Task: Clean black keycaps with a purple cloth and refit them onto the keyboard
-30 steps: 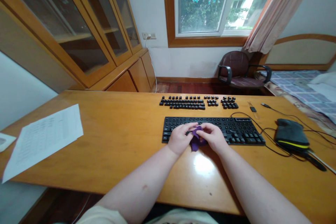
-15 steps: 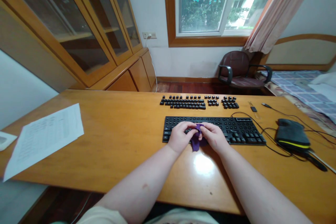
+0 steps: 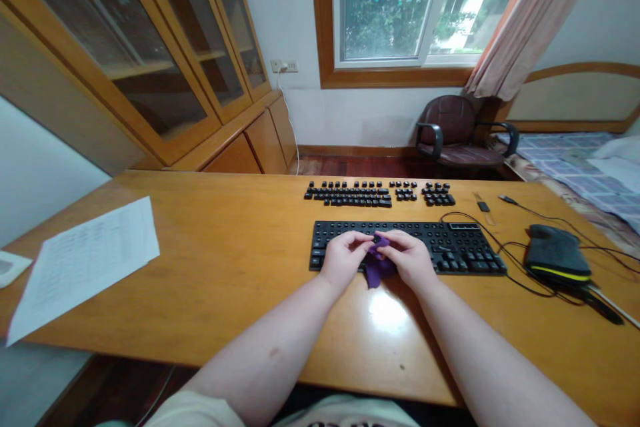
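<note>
My left hand (image 3: pixel 343 257) and my right hand (image 3: pixel 411 257) meet over the front edge of a black keyboard (image 3: pixel 450 248) that has its keycaps taken off. Both are closed on a small purple cloth (image 3: pixel 374 269) bunched between them. A small dark piece shows at the fingertips on top of the cloth; I cannot make out what it is. The removed black keycaps (image 3: pixel 350 195) lie in ordered rows on the wooden desk (image 3: pixel 225 253) just behind the keyboard.
A printed sheet of paper (image 3: pixel 83 260) lies at the desk's left end. A black case with a yellow stripe (image 3: pixel 555 255) and loose cables (image 3: pixel 510 260) sit at the right. Beyond the desk stand a brown armchair (image 3: pixel 457 133), a glass-fronted cabinet (image 3: pixel 150 47) and a bed (image 3: pixel 575 160).
Both hands have stayed over the keyboard's front edge. The fingers have worked the purple cloth slightly, drawing closer together on top of it.
</note>
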The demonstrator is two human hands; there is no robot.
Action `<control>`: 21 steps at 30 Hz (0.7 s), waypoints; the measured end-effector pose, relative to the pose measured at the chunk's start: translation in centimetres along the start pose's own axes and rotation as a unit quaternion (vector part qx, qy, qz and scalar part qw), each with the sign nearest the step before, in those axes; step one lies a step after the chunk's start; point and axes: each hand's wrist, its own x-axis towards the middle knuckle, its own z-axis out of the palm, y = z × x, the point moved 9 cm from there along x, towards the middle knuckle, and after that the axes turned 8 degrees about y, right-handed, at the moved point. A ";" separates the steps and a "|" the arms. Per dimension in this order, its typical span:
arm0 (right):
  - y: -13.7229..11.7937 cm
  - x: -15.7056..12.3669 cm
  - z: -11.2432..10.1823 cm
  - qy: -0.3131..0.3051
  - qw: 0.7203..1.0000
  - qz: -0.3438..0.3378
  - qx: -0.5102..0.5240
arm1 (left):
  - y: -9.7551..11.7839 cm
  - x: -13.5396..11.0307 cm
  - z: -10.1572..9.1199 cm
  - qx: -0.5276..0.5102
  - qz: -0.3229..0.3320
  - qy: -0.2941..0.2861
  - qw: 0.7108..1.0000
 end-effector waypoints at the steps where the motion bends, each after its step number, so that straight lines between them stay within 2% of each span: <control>1: 0.0 0.0 0.2 -0.011 1.000 -0.002 -0.001 | -0.2 0.0 -0.1 -0.006 -0.007 0.004 1.000; 4: -0.4 -0.2 0.4 -0.028 0.999 -0.027 -0.019 | -0.8 0.0 -0.1 -0.023 -0.030 0.008 0.999; 8: -0.7 -0.3 0.3 -0.022 0.997 -0.055 -0.045 | -1.0 -0.1 0.1 -0.036 -0.040 0.002 0.999; 16: -1.3 -0.7 1.3 -0.060 0.997 -0.036 -0.017 | -0.3 0.1 -0.4 -0.028 -0.031 0.027 0.999; 21: -0.4 -0.4 0.6 -0.026 0.999 -0.017 -0.044 | -0.2 -0.1 -0.2 -0.017 -0.022 0.015 1.000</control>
